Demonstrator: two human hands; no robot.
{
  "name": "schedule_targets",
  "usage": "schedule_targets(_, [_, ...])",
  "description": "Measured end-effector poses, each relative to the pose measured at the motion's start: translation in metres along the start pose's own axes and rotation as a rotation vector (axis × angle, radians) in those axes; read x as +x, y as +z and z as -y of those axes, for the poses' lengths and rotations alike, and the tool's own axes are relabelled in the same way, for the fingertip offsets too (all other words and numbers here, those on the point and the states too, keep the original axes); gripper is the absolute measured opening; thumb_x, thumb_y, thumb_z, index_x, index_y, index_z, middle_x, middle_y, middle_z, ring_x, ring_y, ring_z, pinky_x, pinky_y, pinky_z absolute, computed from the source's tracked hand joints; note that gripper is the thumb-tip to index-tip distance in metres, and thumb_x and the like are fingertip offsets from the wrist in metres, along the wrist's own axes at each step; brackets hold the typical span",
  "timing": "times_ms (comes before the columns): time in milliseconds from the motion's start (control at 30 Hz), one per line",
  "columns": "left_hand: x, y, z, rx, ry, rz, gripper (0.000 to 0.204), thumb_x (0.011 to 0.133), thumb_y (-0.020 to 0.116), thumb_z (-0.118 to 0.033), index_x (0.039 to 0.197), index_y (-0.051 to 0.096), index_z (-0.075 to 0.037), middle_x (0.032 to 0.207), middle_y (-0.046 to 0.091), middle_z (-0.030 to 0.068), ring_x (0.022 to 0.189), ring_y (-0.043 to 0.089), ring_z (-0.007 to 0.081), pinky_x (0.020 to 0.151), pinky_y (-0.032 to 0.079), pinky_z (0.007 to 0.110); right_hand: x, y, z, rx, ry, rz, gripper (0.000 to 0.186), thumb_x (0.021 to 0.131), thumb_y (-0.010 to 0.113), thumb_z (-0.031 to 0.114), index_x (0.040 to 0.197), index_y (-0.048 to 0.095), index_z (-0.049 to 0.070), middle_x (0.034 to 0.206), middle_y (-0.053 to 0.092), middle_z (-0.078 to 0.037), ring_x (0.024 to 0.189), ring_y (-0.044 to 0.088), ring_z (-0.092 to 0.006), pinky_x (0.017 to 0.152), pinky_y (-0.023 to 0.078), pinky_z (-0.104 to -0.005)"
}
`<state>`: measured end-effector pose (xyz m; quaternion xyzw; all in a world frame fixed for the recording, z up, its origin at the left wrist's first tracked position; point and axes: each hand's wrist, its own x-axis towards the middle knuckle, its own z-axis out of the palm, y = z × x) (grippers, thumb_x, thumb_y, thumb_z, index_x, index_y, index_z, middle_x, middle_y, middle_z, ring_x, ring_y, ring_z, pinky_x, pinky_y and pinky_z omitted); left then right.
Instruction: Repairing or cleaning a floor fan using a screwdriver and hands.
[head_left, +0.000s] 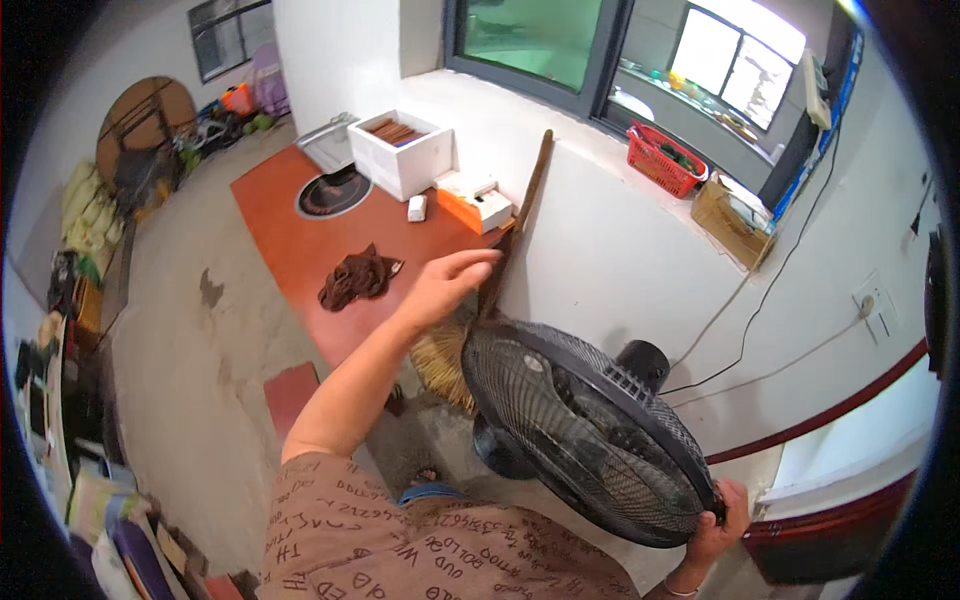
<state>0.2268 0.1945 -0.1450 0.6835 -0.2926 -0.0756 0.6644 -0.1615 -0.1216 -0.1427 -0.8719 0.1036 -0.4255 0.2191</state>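
A black pedestal fan (590, 420) with a round wire cage stands in front of me, tilted. My right hand (722, 522) grips the lower right rim of its cage, thumb on the near side. Above the cage's far left edge, my left hand (450, 287) reaches out with its fingers stretched and nothing visible in them. Close by its fingertips runs the wooden handle of a broom (440, 372), whose straw bristles show between my forearm and the fan. A crumpled dark brown cloth (358, 278) lies on the reddish-brown table (290, 250), left of that hand.
On the table are a round black cooktop (333, 193), a white foam box (402, 155) of brown sticks and a white-and-orange carton (475, 203). A red basket (665, 160) and a cardboard box (730, 222) sit on the windowsill. A power cord (770, 378) runs to a wall socket (872, 303).
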Motion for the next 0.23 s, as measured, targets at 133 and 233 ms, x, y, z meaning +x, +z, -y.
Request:
schedule_targets(133, [0.006, -0.130, 0.143, 0.427, -0.316, -0.399, 0.034, 0.087, 0.065, -0.032, 0.106, 0.071, -0.004, 0.098, 0.072, 0.0107, 0.093, 0.067, 0.0177, 0.084, 0.050, 0.032, -0.018, 0.010, 0.022, -0.153, 0.087, -0.138, 0.068, 0.088, 0.054, 0.064, 0.098, 0.063, -0.004, 0.093, 0.062, -0.015, 0.082, 0.059, -0.0286, 0.074, 0.047, -0.0370])
schedule_targets(233, [-0.002, -0.244, 0.259, 0.986, -0.333, -0.401, 0.042, 0.088, 0.062, -0.043, 0.114, 0.071, -0.011, 0.107, 0.070, 0.0201, 0.104, 0.067, 0.0224, 0.093, 0.048, 0.035, -0.024, 0.002, 0.047, -0.257, 0.250, -0.064, 0.072, 0.086, 0.050, 0.070, 0.102, 0.066, 0.002, 0.098, 0.065, -0.016, 0.087, 0.061, -0.0310, 0.080, 0.047, -0.0426])
